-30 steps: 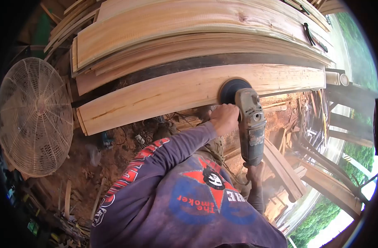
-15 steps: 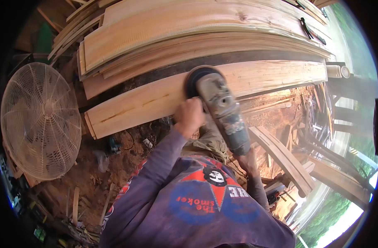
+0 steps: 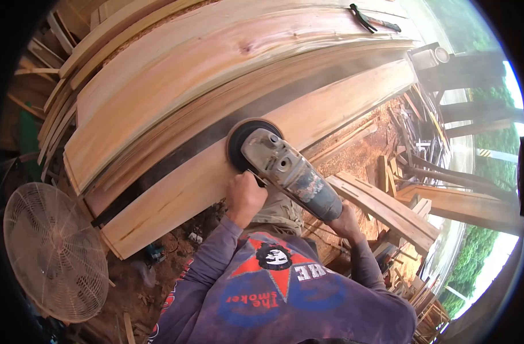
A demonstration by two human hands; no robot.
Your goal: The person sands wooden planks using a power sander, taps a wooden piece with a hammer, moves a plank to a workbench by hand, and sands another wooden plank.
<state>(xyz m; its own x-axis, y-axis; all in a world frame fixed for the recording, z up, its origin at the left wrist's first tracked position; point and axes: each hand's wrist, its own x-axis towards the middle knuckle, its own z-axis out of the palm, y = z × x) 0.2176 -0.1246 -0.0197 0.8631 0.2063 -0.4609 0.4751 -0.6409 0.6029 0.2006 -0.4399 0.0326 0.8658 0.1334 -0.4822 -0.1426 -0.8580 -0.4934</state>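
Power sander (image 3: pixel 290 172): on the board, about mid-length, its body slanting from the disc towards half past four; one second ago it pointed almost to 6 o'clock and sat farther along towards the board's 2 o'clock end.
Disc (image 3: pixel 236 152): round and black with a paler rim, over the board's face and reaching its far edge; whether it lies flat I cannot tell.
Casing: scuffed grey near the disc, blue-grey and patchily worn on the rear barrel.
Left hand (image 3: pixel 247 199): at half past seven from the sander's middle, a fist curled round the side handle close to the disc.
Right hand (image 3: pixel 345 225): at half past four, wrapped about the barrel's rear end, as half a second ago.
Board (image 3: pixel 170 202): long, pale, smooth-looking wood running from 8 to 2 o'clock, brown streaks near its 8 o'clock end; it crosses the view more steeply than half a second ago.
Plank stack (image 3: pixel 159 97): at 11 o'clock beyond a dark gap, broad layered boards, yellowish with pink-tinged grain and a knot.
Hammer (image 3: pixel 362 20): at 1 o'clock, dark-headed, lying on the stack.
White cylinder (image 3: pixel 431 56): at 2 o'clock, just past the board's end.
Beam (image 3: pixel 388 212): at 4 o'clock, straight grooved timber.
Fan (image 3: pixel 55 252): at 8 o'clock, round wire guard, lower in view than half a second ago.
Shirt (image 3: pixel 253 275): at 6 o'clock, faded purple cloth with a red star print.
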